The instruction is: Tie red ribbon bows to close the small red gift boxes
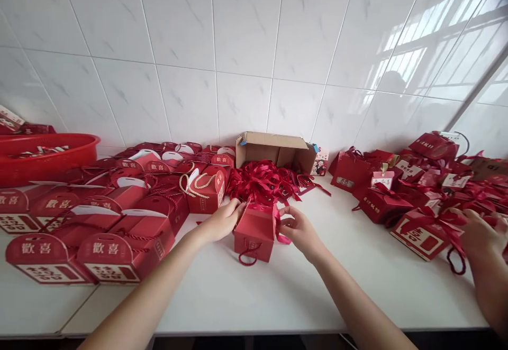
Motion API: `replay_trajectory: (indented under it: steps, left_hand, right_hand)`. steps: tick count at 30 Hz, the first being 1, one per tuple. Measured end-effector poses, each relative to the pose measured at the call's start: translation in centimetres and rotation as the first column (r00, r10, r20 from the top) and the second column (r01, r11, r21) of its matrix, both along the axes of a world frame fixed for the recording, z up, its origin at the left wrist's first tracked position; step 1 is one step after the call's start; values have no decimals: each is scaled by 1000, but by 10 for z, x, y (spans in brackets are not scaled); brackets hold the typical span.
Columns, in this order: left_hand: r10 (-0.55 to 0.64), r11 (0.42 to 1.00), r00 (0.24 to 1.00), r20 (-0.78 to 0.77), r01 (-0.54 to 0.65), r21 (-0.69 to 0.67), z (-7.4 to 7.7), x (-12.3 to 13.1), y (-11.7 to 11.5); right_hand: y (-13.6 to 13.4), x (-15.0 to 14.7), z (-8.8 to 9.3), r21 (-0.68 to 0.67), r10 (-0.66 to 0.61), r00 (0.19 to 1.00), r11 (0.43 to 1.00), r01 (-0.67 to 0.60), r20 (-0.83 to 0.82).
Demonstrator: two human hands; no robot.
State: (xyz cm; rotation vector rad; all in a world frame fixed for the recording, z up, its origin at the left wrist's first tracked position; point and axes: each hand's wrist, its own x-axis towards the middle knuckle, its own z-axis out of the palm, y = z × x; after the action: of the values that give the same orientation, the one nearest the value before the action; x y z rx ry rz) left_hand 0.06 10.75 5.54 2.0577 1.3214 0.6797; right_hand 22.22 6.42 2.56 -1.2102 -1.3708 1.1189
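A small red gift box (254, 229) with a dark red cord loop on its near side stands on the white table (222, 302). My left hand (222, 220) pinches the upper left edge of the box. At its right side, my right hand (297, 229) has curled fingers around a strip of red ribbon (282, 238) beside the box wall. Just behind the box lies a heap of red ribbons (262, 180), spilling from an open cardboard box (273, 148).
Rows of red boxes (105, 252) fill the left side, with a red basin (47, 154) behind. Ribboned boxes (383, 202) are piled at the right. Another person's hands (480, 233) touch a bow-tied box (423, 232) there. A tiled wall rises behind.
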Motion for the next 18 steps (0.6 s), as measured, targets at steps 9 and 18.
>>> replay_trajectory:
  steps: [9, 18]
  left_hand:
    - [260, 939, 964, -62, -238, 247, -7, -48, -69]
    - [14, 995, 991, -137, -27, -97, -34, -23, -104]
  right_hand:
    - [-36, 30, -3, 321, -362, 928, 892, 318, 86]
    - [-66, 19, -17, 37, 27, 925, 998, -44, 378]
